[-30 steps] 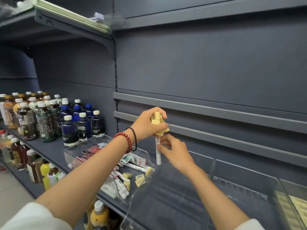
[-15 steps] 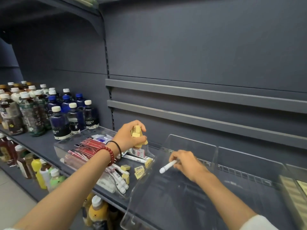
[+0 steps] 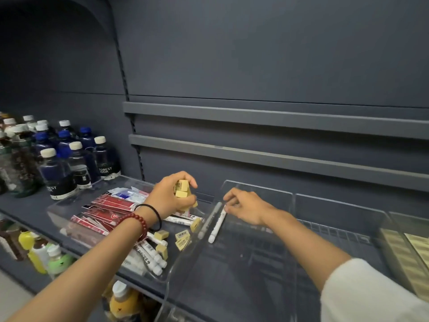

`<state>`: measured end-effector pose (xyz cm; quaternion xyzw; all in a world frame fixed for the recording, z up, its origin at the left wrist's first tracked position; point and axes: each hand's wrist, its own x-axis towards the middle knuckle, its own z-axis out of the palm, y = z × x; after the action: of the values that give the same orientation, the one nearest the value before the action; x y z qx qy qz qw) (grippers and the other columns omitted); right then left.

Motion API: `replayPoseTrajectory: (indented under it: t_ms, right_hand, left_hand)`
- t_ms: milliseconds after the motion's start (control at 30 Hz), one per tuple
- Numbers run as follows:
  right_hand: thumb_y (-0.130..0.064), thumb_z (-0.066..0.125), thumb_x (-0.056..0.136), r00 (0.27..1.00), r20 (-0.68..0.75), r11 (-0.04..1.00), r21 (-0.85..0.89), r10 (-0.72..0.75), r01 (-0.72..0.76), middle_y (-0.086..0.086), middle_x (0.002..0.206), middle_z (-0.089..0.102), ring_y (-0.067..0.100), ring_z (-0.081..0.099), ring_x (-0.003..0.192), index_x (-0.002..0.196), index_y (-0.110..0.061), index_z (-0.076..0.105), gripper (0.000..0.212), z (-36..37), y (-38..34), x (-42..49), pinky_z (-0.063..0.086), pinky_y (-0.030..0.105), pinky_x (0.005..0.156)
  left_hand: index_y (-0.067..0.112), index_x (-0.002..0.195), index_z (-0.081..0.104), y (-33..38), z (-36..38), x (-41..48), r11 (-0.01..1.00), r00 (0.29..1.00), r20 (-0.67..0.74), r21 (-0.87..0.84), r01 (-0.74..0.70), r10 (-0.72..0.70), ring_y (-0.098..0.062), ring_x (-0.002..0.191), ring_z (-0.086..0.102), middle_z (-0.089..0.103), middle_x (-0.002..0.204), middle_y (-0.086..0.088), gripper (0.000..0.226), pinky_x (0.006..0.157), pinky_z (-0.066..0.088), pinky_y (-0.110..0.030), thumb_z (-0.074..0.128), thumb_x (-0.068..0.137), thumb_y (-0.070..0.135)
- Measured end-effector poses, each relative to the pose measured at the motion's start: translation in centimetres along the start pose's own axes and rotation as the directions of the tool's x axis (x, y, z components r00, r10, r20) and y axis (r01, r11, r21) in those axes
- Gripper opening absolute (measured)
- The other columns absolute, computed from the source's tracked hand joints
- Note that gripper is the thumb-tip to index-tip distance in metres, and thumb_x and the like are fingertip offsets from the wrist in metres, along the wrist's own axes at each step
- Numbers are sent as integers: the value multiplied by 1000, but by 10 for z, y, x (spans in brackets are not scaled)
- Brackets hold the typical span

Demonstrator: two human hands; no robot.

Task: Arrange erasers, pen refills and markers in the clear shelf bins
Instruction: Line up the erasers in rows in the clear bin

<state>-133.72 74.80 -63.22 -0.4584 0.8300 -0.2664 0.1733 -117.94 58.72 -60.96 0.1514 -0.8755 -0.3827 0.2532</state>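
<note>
Head view: your left hand (image 3: 173,197) is raised over the left clear bin (image 3: 58,214), its fingers curled round a cluster of yellow erasers (image 3: 181,191). A red bead bracelet (image 3: 137,223) and a black band (image 3: 152,211) sit on that wrist.

Your right hand (image 3: 247,206) is inside the middle clear bin (image 3: 257,187), its fingertips pinching the far end of a white marker (image 3: 217,225). The marker lies on the bin floor, just beside the left wall, cap end towards you; the wall shows its reflection.

The left clear bin holds red pen refill packets (image 3: 109,205) at the rear, more white markers (image 3: 148,254) at the front and loose erasers (image 3: 183,238) between them and the dividing wall.

Both bins stand on a dark grey shelf (image 3: 27,205). Dark bottles (image 3: 76,163) stand on it, left of the bins.
</note>
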Motion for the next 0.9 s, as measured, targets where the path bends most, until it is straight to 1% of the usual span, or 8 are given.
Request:
replayPoseTrajectory:
  t_ms: [100,167,233,333,433,567,767,900]
  right_hand:
    - [-33,64,91,993,-100,994,88,-56,65,-4,102,72,9,66,89,107,-24,64,19,-38,-9,-22,48,24,86]
    - [-36,70,86,990,-110,980,166,-92,109,-9,94,74,7,70,85,104,-25,66,21,-57,-11,-43,51,25,88]
    - [-36,73,84,986,-119,974,183,-115,136,-11,98,73,6,70,86,109,-26,64,29,-71,-10,-68,51,24,88]
    - [-33,67,89,968,-217,968,190,-124,167,-8,109,70,8,68,93,121,-24,60,34,-86,0,-102,53,24,86]
    - [-27,56,97,936,-352,909,389,-3,149,0,106,71,11,70,91,120,-20,60,25,-100,22,-133,56,27,77]
    - [-28,54,97,922,-357,794,599,147,105,-1,105,71,8,70,86,112,-26,60,17,-125,73,-179,57,26,75]
    - [-24,58,95,891,-356,747,664,282,29,2,116,67,7,67,95,121,-17,55,27,-137,147,-243,56,25,76]
    - [-19,67,89,748,-571,832,553,339,46,-7,112,64,7,66,94,110,-25,56,25,-137,191,-266,55,25,75]
  left_hand:
    - [22,85,60,22,10,5,996,1000,-24,-90,-6,4,-14,58,58,64,72,-14,25,52,55,-30,74,78,3]
    - [20,87,59,45,21,8,978,999,-49,-208,-2,-8,-16,62,60,63,72,-12,24,52,56,-28,72,80,1]
    - [18,88,58,72,37,12,940,999,-38,-340,-2,-11,-13,61,61,60,73,-8,23,49,54,-23,70,82,-1]
    - [17,91,58,113,68,20,896,999,38,-443,-10,30,-12,59,60,61,76,-8,21,51,55,-26,69,83,1]
    - [21,89,57,156,110,27,877,987,112,-478,-44,111,-9,57,60,59,74,-2,23,51,53,-25,69,83,2]
    - [21,91,58,207,167,29,867,955,233,-496,-43,181,-10,63,61,61,78,-3,24,57,58,-29,70,82,3]
    - [15,99,59,244,255,19,851,886,392,-524,-7,248,-4,60,61,62,80,-4,27,53,56,-24,73,80,4]
    - [20,90,60,249,305,25,872,901,345,-484,-70,264,-11,64,61,66,83,-5,23,60,60,-36,74,79,6]
